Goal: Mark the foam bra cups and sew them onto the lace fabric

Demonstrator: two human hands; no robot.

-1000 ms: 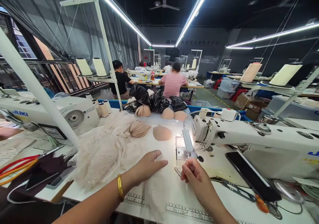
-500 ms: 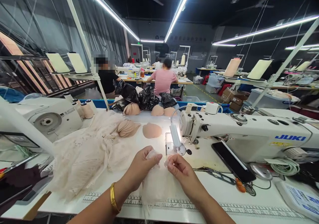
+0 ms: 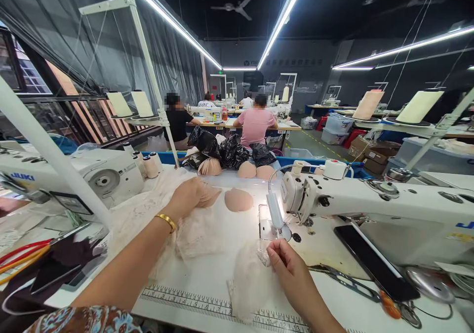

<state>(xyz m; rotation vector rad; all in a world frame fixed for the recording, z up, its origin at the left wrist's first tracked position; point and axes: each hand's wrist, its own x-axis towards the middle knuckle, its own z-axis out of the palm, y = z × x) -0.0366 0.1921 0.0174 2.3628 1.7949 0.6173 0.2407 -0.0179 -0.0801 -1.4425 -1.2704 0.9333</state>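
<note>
My left hand point(image 3: 187, 197) reaches over the fanned stack of beige cup pads point(image 3: 209, 197) at the left centre; its fingertips are hidden behind the hand, so their hold cannot be made out. My right hand point(image 3: 287, 261) pinches the edge of a sheer cream lace piece point(image 3: 248, 278), which lies on the white table in front of the sewing machine point(image 3: 355, 194). One single beige pad point(image 3: 239, 200) lies flat between the stack and the machine's lit needle area. A heap of cream lace point(image 3: 137, 224) spreads under and beside my left forearm.
Right of my right hand lie scissors point(image 3: 348, 283), a black phone point(image 3: 375, 261) and a silver mouse-shaped object point(image 3: 429, 284). A printed ruler point(image 3: 185, 298) runs along the front edge. Black bags point(image 3: 231, 151) and more pads stand at the back. Two people sit ahead, backs turned.
My left hand has let go of the lace piece and moved left and away to the stack of pads. My right hand still pinches the lace. The view has shifted left.
</note>
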